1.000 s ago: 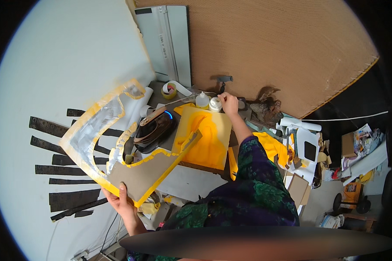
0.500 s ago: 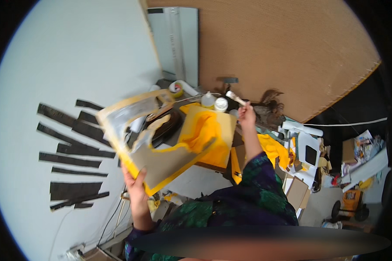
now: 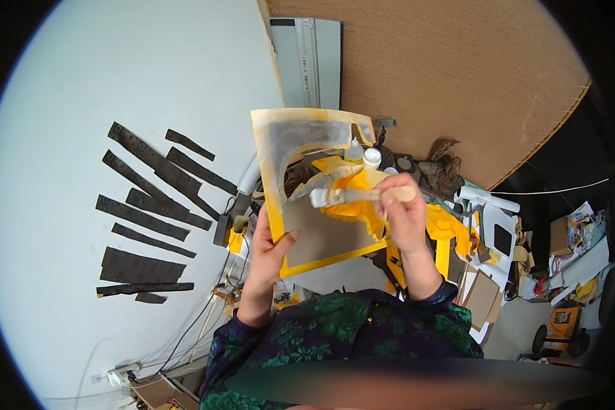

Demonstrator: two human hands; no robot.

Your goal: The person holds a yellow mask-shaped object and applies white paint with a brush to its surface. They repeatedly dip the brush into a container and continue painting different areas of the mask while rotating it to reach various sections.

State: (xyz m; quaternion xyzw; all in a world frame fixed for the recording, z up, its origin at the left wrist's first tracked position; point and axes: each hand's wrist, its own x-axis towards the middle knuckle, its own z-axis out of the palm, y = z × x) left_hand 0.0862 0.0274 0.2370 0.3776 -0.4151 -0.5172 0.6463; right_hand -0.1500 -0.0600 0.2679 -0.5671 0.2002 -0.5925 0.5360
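Observation:
My left hand [image 3: 270, 249] grips the lower left edge of a stiff grey-brown panel [image 3: 331, 236]. Yellow borders the panel, a large irregular opening runs through its middle, and greyish-white patches cover its upper part. It is tilted up in front of me. Closed around a wooden handle, my right hand [image 3: 406, 215] holds a flat paintbrush [image 3: 352, 196] level over the panel. Its whitish bristles point left; whether they touch the panel, I cannot tell. Yellow fabric [image 3: 352, 181] shows through the opening. Behind the panel stand a white jar [image 3: 371, 158] and a nozzle bottle [image 3: 354, 152].
Black strips [image 3: 154, 164] hang on the white wall at left. A large brown board [image 3: 458, 82] leans at the back. On the right lie more yellow fabric [image 3: 447, 229], paper rolls [image 3: 488, 199] and card pieces [image 3: 482, 298]. An orange wheeled item [image 3: 564, 324] stands at far right.
The panel has moved right and turned more upright in my left hand. My right hand has brought the paintbrush from near the jar down toward me, over the panel.

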